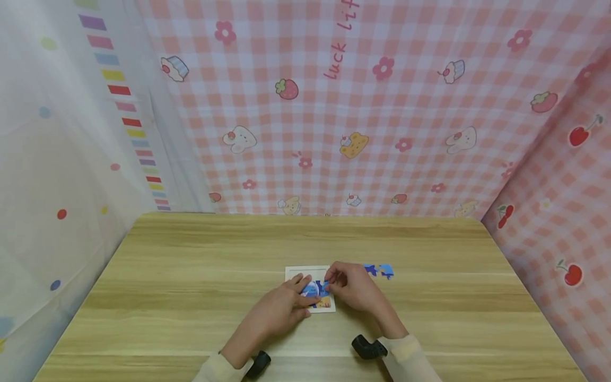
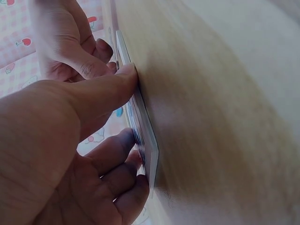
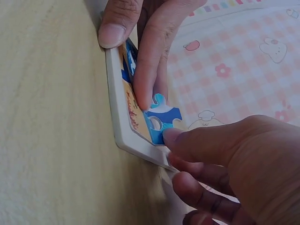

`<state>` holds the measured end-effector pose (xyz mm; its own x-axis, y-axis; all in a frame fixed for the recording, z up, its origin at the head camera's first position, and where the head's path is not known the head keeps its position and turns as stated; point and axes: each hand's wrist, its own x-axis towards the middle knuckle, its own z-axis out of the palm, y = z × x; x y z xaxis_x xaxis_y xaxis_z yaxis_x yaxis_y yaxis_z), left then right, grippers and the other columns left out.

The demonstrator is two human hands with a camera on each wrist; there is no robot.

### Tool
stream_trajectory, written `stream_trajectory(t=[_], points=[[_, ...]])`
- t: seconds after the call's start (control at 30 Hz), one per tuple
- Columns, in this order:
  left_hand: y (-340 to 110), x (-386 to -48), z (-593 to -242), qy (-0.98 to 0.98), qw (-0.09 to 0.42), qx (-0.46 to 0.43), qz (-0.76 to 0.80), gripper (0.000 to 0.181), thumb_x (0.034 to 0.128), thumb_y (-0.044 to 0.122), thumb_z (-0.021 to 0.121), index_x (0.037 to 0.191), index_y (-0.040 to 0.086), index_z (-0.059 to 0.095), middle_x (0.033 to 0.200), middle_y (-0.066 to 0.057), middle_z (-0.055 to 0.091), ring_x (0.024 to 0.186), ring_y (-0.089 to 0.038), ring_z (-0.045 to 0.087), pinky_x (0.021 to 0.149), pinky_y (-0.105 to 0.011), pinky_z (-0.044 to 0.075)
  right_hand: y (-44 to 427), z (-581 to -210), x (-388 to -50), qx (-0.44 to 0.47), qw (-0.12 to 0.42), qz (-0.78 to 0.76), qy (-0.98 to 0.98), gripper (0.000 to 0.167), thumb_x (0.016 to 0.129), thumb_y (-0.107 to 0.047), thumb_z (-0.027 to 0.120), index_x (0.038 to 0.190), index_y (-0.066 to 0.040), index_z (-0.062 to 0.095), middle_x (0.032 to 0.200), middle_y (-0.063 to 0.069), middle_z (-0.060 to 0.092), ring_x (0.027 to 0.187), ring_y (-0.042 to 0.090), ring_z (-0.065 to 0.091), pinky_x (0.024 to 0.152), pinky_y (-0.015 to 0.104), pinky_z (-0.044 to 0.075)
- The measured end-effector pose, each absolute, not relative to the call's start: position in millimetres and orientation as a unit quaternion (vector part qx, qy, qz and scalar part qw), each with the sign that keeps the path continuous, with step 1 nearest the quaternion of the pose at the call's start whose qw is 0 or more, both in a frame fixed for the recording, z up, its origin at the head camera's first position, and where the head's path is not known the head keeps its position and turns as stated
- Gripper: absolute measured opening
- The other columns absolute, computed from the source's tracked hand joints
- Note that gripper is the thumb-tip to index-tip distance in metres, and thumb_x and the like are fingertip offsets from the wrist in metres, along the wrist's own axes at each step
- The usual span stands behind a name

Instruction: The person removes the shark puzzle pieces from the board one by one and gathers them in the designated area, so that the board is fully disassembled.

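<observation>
A white-framed puzzle tray (image 1: 293,274) lies on the table, partly filled with blue and orange pieces. My left hand (image 1: 279,310) rests over its left side, fingers spread on the pieces, and in the left wrist view the thumb touches the tray edge (image 2: 151,140). My right hand (image 1: 357,287) is at the tray's right side. In the right wrist view its thumb and a finger pinch a blue and white puzzle piece (image 3: 164,116), which stands tilted up from the orange pieces (image 3: 134,112) beside it. The piece's lower edge meets the tray.
Loose blue puzzle pieces (image 1: 385,270) lie on the wooden table (image 1: 191,265) just right of and behind my right hand. Patterned cloth (image 1: 305,116) hangs behind the table and along both sides. A black wrist device (image 1: 369,347) is near each sleeve.
</observation>
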<state>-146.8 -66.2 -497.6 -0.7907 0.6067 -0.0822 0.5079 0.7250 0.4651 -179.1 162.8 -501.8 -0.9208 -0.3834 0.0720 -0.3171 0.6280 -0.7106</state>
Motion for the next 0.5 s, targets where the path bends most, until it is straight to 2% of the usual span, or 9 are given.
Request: stream_trajectory(t=[0.27,0.5], points=[[-69.8,-146.6,-497.0,0.921,0.119,0.298,0.223,0.038,0.0996,0.026,0.067,0.138,0.029,0.066,0.164,-0.011,0.039,0.154,-0.034,0.033,0.121,-0.054,0.037,164.3,-501.4,-180.7,-0.202,0.045,-0.383,0.9,0.011,0.091,-0.007,0.075,0.092,-0.016,0.069,0.08,-0.007,0.069,0.072,0.003,0.06,0.065,0.02,0.051],[-68.0,-146.6,-495.9,0.92,0.114,0.301,0.224,0.038,0.0991,0.025,0.068,0.137,0.029,0.067,0.163,-0.011,0.04,0.154,-0.034,0.033,0.123,-0.053,0.036,169.3,-498.9,-180.4,-0.186,0.041,-0.381,0.905,0.013,0.092,-0.008,0.073,0.094,-0.019,0.069,0.081,-0.009,0.068,0.072,0.006,0.06,0.064,0.021,0.052]])
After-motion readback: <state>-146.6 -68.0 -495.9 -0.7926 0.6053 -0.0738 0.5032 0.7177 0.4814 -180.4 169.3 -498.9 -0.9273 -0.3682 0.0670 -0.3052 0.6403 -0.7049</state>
